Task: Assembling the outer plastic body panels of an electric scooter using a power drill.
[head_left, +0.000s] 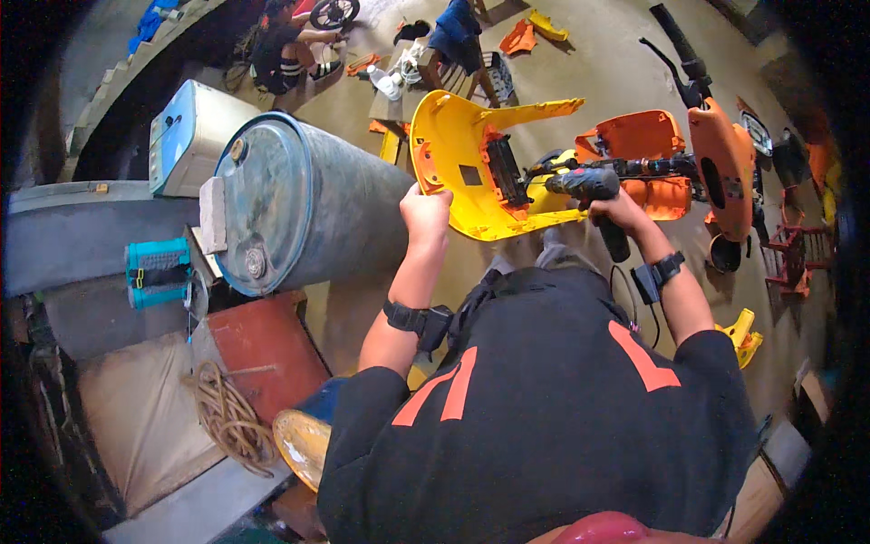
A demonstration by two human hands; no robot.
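My left hand [426, 215] is closed on the lower left edge of a curved yellow plastic body panel [444, 118]. A dark rectangular part [506, 168] sits inside the panel, with orange pieces beside it. My right hand [622, 212] is wrapped round the grip of a black cordless drill [584, 185]. The drill's front end points left, toward the panel's inner side. I cannot make out whether its tip touches anything. Beyond the drill is a partly stripped scooter with orange panels [639, 136] and a handlebar [678, 41].
To my left lies a large blue-grey drum [353, 195], beside a blue-and-white box [195, 136] and a teal case [159, 272]. Coiled rope [227, 412] lies nearer. Loose orange and yellow panels [519, 38] are on the floor ahead. Another person [276, 50] crouches at the far left.
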